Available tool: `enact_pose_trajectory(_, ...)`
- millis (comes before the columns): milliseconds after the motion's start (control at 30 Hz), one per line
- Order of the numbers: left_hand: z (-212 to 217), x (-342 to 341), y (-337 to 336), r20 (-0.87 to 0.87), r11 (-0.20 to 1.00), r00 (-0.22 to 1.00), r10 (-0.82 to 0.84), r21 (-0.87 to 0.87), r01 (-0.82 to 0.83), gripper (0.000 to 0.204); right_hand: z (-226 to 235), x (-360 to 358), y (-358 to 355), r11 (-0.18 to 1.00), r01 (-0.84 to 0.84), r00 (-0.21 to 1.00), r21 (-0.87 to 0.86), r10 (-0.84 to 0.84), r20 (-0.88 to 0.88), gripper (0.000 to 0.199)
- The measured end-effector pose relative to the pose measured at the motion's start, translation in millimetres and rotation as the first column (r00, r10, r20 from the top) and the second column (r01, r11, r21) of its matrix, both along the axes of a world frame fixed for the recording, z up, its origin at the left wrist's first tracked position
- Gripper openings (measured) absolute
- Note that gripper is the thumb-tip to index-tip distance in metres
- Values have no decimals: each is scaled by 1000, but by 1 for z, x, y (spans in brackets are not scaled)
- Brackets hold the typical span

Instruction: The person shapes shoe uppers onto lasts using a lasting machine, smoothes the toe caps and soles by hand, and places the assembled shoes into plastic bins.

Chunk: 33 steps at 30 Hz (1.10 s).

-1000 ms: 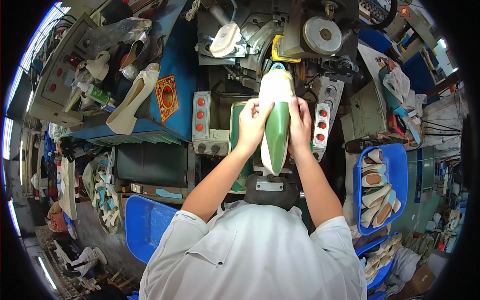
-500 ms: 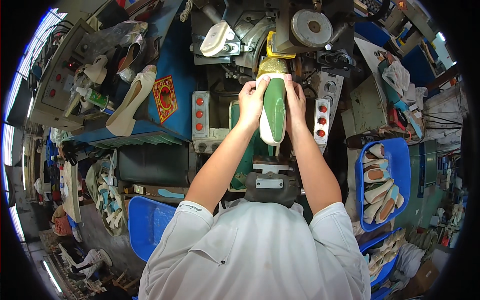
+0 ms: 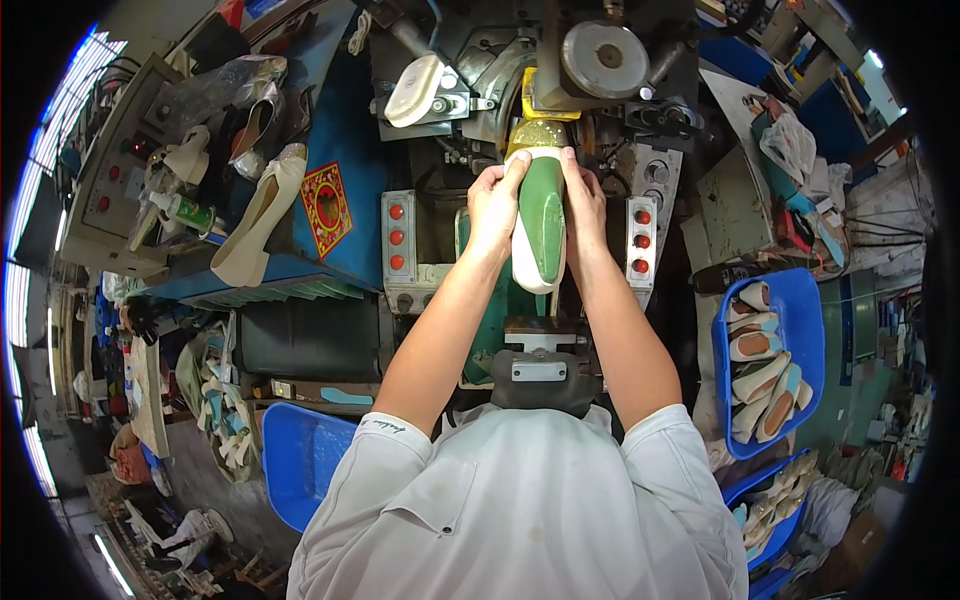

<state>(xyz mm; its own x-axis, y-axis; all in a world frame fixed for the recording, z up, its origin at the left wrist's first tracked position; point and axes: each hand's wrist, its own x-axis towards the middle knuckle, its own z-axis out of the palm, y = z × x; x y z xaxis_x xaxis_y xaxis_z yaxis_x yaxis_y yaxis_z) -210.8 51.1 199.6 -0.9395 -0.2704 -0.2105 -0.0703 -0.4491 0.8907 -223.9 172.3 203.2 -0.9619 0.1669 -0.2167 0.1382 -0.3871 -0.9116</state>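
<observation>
White shirt: mine [image 3: 510, 500], filling the near edge below both outstretched forearms [image 3: 440, 330].
Padded block: black [image 3: 545, 385], with a metal plate, just ahead of my chest.
Blue tubs: one stands to my left [image 3: 290, 470]; another to my right [image 3: 812, 320] holds pale shoes [image 3: 765, 385].
Grip: my left hand [image 3: 495, 210] and right hand [image 3: 586, 210] close on opposite sides of a lasted shoe, thumbs up near its far end.
Lasted shoe: green last [image 3: 541, 215] facing up, cream upper [image 3: 524, 260] along its edges, gold glitter section [image 3: 538, 133] farthest from me, held in front of the machine.
Button panels: red buttons in threes flank my hands, left panel [image 3: 397, 262] and right panel [image 3: 641, 255].
Blue cabinet: at left [image 3: 365, 150], bearing a red-and-gold print [image 3: 328, 210] beside a cream shoe [image 3: 250, 230].
Machine: yellow part [image 3: 548, 112] just beyond the shoe, contact unclear; round metal disc [image 3: 606, 60] above.
</observation>
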Motion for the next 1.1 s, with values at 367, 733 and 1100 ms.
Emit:
enact_pose_trajectory(367, -7, 26, 9, 121, 990, 988, -96, 119, 82, 61, -13, 15, 17, 995, -93, 988, -35, 97, 120, 71)
enact_pose_trajectory(733, -33, 19, 12, 64, 986, 996, -57, 159, 46, 51, -31, 18, 10, 994, -22, 989, 110, 6, 148, 57)
enact_pose_trajectory(1100, -52, 10, 2, 53, 998, 998, -18, 64, 15, 48, -58, 16, 1, 972, 30, 998, 231, -41, 43, 66)
